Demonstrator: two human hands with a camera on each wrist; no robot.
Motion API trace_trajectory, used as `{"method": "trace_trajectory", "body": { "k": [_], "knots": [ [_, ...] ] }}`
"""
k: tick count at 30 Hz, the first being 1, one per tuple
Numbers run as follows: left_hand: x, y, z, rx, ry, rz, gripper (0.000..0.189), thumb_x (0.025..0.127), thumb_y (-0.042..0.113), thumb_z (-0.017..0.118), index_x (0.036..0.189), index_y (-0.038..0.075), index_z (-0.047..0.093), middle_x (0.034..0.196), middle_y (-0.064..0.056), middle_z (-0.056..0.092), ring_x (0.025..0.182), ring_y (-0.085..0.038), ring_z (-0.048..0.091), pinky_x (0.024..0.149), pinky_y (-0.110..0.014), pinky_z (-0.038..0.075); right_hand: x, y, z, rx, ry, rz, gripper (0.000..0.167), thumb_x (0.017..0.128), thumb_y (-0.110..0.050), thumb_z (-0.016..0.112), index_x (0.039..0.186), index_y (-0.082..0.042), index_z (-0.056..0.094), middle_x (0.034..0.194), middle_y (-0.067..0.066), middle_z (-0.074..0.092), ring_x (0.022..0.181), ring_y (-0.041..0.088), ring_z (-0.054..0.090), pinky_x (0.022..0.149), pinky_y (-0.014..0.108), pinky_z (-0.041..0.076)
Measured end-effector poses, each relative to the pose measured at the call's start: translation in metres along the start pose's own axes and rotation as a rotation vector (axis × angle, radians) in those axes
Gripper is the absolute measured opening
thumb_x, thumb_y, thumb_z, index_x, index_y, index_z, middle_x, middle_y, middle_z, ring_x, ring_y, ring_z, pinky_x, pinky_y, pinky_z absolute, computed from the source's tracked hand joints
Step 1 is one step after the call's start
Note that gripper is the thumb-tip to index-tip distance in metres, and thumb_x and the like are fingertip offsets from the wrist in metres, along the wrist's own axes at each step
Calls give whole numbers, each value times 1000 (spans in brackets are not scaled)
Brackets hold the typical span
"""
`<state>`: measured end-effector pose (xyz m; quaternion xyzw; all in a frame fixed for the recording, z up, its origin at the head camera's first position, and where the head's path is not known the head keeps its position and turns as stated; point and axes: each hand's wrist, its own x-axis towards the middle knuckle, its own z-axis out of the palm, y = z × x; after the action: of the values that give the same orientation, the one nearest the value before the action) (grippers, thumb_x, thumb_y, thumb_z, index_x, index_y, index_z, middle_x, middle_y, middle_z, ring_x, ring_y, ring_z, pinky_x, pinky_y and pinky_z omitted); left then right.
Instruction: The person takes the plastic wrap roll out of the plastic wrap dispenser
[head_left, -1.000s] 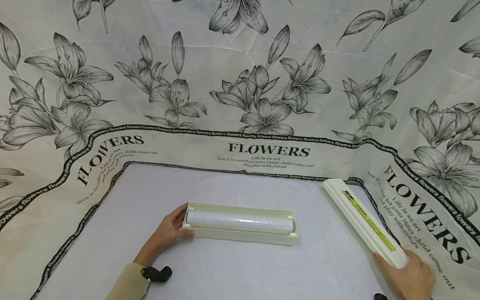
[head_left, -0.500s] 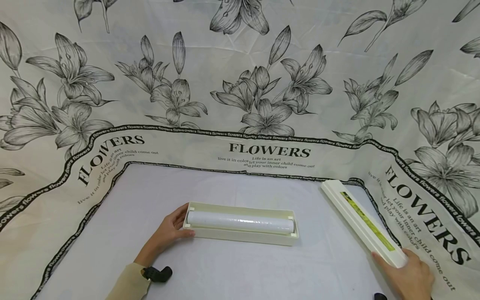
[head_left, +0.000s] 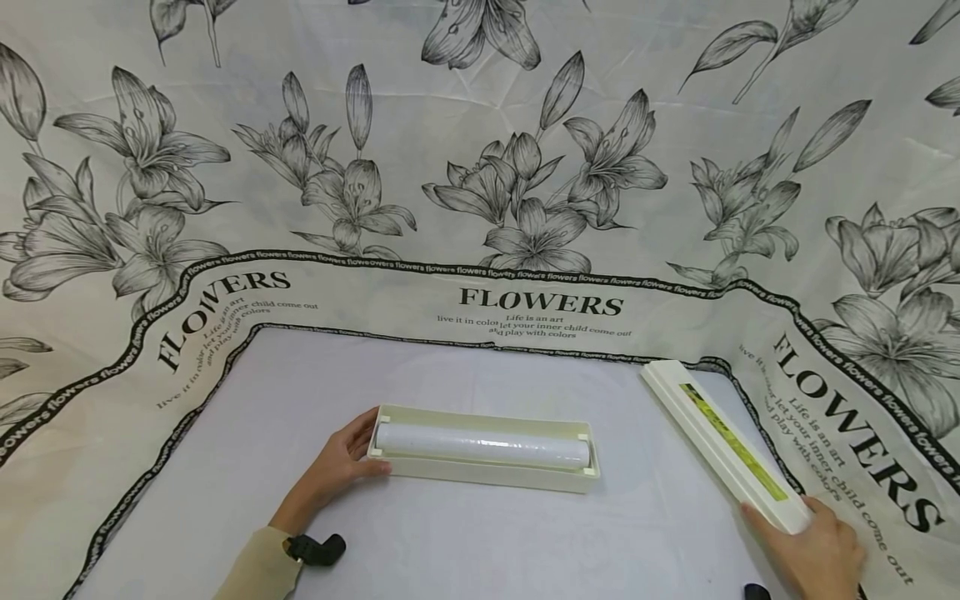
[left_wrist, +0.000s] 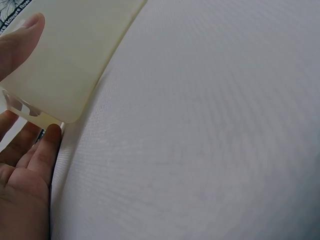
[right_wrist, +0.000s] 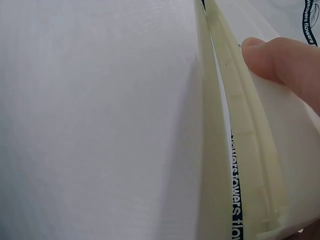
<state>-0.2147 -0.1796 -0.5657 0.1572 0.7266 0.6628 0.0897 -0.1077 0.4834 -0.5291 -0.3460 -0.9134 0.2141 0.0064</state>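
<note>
A long cream plastic-wrap dispenser box (head_left: pixel 487 475) lies across the middle of the white table, its top off. Inside it sits a shiny white roll of plastic wrap (head_left: pixel 480 446). My left hand (head_left: pixel 337 467) grips the box's left end, thumb on the near side and fingers round the end. In the left wrist view the thumb (left_wrist: pixel 20 47) presses the box wall (left_wrist: pixel 70 60). At the right, my right hand (head_left: pixel 821 546) holds the near end of the long lid (head_left: pixel 716 442), which has a yellow-green label and slants away to the far left. The right wrist view shows the lid's underside edge (right_wrist: pixel 250 140).
White cloth covers the table (head_left: pixel 465 546). A curtain with flower prints (head_left: pixel 525 150) rises behind and along both sides, and its black-edged border (head_left: pixel 540 308) meets the tabletop. The lid's far end reaches the back right corner.
Both hands keep their holds on the box and the lid. The lid has shifted very slightly to the left; the box stays practically in place.
</note>
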Motion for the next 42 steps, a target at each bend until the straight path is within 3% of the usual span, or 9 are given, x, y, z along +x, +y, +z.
{"method": "trace_trajectory", "body": {
  "k": [10, 22, 42],
  "knots": [
    [1, 0, 0, -3, -5, 3, 102, 79, 9, 88, 161, 3, 27, 164, -23, 33, 152, -43, 32, 109, -14, 43, -1, -4, 1, 22, -44, 43, 123, 84, -67, 70, 155, 13, 10, 136, 49, 21, 124, 61, 23, 106, 73, 29],
    [0, 1, 0, -2, -1, 1, 102, 79, 9, 88, 161, 3, 28, 164, -23, 33, 152, -44, 32, 109, -14, 43, 1, -3, 4, 7, -30, 14, 118, 83, -55, 75, 153, 15, 11, 135, 51, 20, 120, 62, 23, 101, 73, 30],
    [0, 3, 0, -4, -1, -10, 103, 79, 10, 89, 161, 2, 27, 164, -24, 32, 152, -44, 32, 110, -16, 43, -6, -6, 0, -59, -49, -6, 113, 86, -54, 74, 156, 12, 14, 131, 46, 27, 112, 58, 35, 93, 72, 42]
  ]
}}
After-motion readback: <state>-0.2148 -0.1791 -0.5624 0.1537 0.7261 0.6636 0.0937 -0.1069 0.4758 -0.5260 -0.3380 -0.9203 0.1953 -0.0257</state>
